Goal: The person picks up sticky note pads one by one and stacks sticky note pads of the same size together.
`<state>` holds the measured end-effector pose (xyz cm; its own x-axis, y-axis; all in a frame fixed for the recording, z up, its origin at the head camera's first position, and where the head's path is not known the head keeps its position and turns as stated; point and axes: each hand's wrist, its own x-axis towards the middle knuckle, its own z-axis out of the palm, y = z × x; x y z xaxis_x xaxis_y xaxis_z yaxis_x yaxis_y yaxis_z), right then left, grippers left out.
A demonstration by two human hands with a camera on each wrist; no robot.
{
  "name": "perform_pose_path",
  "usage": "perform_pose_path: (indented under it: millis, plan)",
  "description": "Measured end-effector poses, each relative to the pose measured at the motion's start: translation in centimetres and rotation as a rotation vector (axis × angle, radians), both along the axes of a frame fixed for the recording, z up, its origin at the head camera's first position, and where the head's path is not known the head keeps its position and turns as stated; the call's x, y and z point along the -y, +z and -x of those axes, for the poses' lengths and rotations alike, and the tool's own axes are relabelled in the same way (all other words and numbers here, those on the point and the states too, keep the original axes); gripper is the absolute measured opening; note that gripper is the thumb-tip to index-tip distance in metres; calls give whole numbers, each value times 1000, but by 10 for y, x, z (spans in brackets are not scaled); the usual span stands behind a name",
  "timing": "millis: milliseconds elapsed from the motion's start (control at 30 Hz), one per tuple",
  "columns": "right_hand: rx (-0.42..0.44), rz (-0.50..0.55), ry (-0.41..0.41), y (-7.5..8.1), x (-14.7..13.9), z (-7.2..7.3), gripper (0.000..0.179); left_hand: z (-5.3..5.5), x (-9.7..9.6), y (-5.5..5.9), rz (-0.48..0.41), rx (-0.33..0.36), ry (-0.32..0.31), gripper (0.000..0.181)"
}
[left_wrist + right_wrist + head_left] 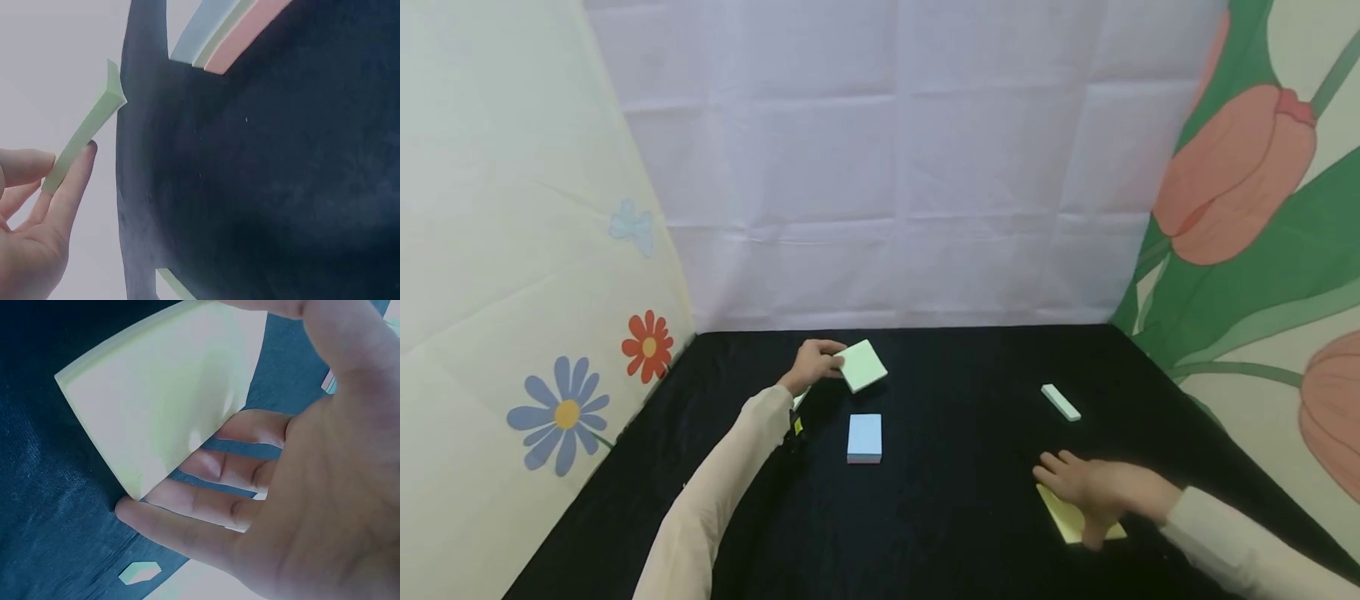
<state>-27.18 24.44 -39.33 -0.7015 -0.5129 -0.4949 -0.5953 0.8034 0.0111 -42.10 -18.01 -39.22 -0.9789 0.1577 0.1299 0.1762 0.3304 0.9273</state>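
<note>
My left hand (811,364) pinches a pale green sticky note pad (862,366) by its edge, raised above the table toward the back. In the left wrist view the thumb lies on one face and the fingers on the other. At the right front, my right hand (1093,492) grips a yellow sticky note pad (1063,518). The right wrist view shows the fingertips along one edge of the yellow pad (156,400) and the thumb at the opposite edge. Between the hands stands a stack of sticky notes (865,436), with blue, green and pink layers.
A narrow pale block (1061,402) lies beyond the right hand. Another pale pad (801,401) is partly hidden by the left wrist, near a small black and yellow item (797,426). Black cloth (955,467) covers the table; a white sheet (895,167) hangs behind it.
</note>
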Motion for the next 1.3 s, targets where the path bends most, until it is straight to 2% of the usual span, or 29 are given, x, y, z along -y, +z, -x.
perform_pose_path:
  millis: [233, 433, 533, 667, 767, 833, 967, 1167, 1300]
  plan:
    - [-3, 0, 1, 0, -1, 0, 98, -4, -8, 0, 7, 11, 24, 31]
    - [-6, -13, -8, -2, -1, 1, 99, -1, -13, -2, -22, 27, -33, 33]
    - [0, -17, 7, -14, -10, 11, 103, -1, -17, -3, -51, 39, -51, 34]
    - [11, -31, 17, -43, -30, 33, 112, -2, -20, -5, -70, 36, -77, 33]
    - [2, -58, 21, -62, -41, 46, 117, -6, -21, -8, -68, 37, -99, 32]
    - [0, -61, 31, -69, -45, 50, 119, -9, -21, -9, -66, 43, -111, 32]
    - [13, -34, 65, -75, -49, 53, 119, -13, -24, -10, -70, 35, -140, 32]
    - [-28, -87, 47, -83, -53, 59, 124, -16, -30, -7, -63, 48, -172, 34]
    - [-22, -85, 40, -91, -56, 65, 126, -18, -33, -6, -52, 49, -175, 34]
